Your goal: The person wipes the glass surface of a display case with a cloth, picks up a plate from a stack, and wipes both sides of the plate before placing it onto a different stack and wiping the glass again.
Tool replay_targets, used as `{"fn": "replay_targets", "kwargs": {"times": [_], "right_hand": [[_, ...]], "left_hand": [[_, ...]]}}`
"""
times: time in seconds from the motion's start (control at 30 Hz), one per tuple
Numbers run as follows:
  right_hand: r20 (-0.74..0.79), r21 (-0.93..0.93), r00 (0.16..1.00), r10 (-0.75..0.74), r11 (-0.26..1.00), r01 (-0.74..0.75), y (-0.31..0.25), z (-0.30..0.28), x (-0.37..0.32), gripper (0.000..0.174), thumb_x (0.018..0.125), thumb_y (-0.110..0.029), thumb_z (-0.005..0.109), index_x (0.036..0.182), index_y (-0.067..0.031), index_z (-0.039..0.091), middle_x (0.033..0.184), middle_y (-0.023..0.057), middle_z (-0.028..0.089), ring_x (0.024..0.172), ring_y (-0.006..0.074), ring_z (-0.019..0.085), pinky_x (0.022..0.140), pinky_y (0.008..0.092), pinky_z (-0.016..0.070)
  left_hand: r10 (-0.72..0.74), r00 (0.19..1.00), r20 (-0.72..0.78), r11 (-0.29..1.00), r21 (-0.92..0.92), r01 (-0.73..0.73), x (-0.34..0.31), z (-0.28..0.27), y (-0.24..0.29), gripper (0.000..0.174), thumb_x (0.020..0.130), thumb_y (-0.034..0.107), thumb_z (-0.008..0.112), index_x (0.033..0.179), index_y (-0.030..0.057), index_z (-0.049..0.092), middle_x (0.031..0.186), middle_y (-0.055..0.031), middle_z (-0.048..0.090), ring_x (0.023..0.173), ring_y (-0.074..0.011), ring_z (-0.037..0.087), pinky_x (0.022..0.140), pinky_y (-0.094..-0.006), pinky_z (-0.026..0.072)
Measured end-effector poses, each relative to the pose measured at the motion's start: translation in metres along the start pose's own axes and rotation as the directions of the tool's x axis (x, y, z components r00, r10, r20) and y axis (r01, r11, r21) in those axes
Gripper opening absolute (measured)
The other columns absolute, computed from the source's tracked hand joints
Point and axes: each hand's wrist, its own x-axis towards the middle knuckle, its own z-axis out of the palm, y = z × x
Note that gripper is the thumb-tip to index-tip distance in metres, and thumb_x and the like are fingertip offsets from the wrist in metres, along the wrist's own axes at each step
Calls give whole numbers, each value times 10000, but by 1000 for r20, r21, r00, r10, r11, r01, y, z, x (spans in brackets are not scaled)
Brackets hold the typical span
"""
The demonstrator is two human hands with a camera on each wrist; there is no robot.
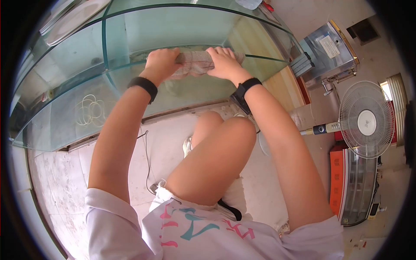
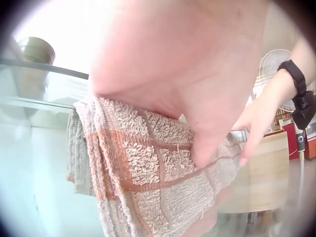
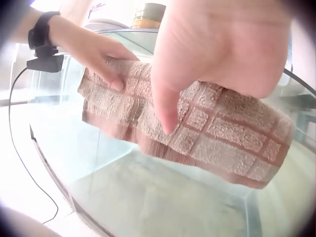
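A checked terry towel, beige-grey with reddish-brown bands, hangs folded over the edge of a glass panel on a glass case. My left hand grips its left part, thumb on the near face and fingers over the top. Further right, my right hand holds the same towel, its thumb pressed against the front layer in the right wrist view. The fingers behind the towel are hidden in both wrist views. A short stretch of cloth shows between the two hands.
White plates lie on the case at upper left. A coil of pale cord is seen through the lower glass. To the right stand a fan, a metal box and an orange-sided cabinet. A dark cable runs along the floor.
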Motion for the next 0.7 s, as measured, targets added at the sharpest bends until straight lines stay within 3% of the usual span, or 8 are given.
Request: {"fn": "replay_targets", "kwargs": {"times": [0.03,0.17,0.23,0.3,0.37,0.5,0.57,0.7], "right_hand": [[-82,-37,997,-7,999,4,1,2,-5,656,679,-215,718,1256,-153,411,1174,132,490,1208,313,405,1034,458,272],[-176,-21,984,-7,1000,4,3,12,-13,634,689,-107,678,1261,-199,422,1172,91,481,1186,291,414,1038,477,246],[-276,-40,958,-81,997,72,10,16,-9,577,684,-39,643,1213,-205,485,1116,37,529,1120,247,452,1025,437,252],[-256,9,962,-97,995,102,21,16,-4,565,677,-29,637,1197,-201,497,1095,30,539,1099,244,463,996,425,269],[-275,68,949,-153,982,178,27,14,-1,519,676,24,598,1151,-173,526,1038,16,563,1052,240,488,926,394,300],[-280,45,948,-151,984,170,31,18,-2,501,683,73,559,1131,-149,536,1045,27,561,1052,244,488,934,384,302],[-320,24,935,-154,985,170,37,22,-2,518,668,112,534,1124,-133,540,1048,36,561,1054,249,486,933,376,307],[-318,4,940,-123,991,131,75,17,-14,543,638,101,552,1124,-141,536,1050,40,554,1073,255,476,948,385,306]], "left_hand": [[-6,1000,10,1000,18,6,0,0,2,334,791,369,660,994,114,586,794,-75,663,783,-263,655,672,-382,517],[-29,999,32,993,114,25,-3,-3,7,340,809,384,643,1003,114,566,785,-80,662,785,-262,659,662,-376,518],[-56,996,69,991,128,47,-1,-4,10,341,813,384,640,1003,113,558,785,-81,662,785,-260,660,656,-377,518],[-85,992,99,988,139,70,0,0,12,341,817,385,637,1003,113,550,784,-82,662,784,-259,661,650,-378,518],[-47,999,-4,994,94,47,-1,4,10,344,816,371,619,1012,98,543,769,-118,653,764,-304,653,650,-398,513],[-79,997,-6,977,201,78,5,16,20,323,819,363,616,974,93,531,774,-124,652,767,-308,656,655,-397,513],[-28,996,-87,973,224,47,8,21,24,308,822,351,613,954,88,522,808,-121,646,767,-303,656,658,-396,512],[52,992,-111,977,209,-28,24,30,49,314,832,342,604,983,84,507,845,-114,637,772,-292,656,655,-391,511]]}}
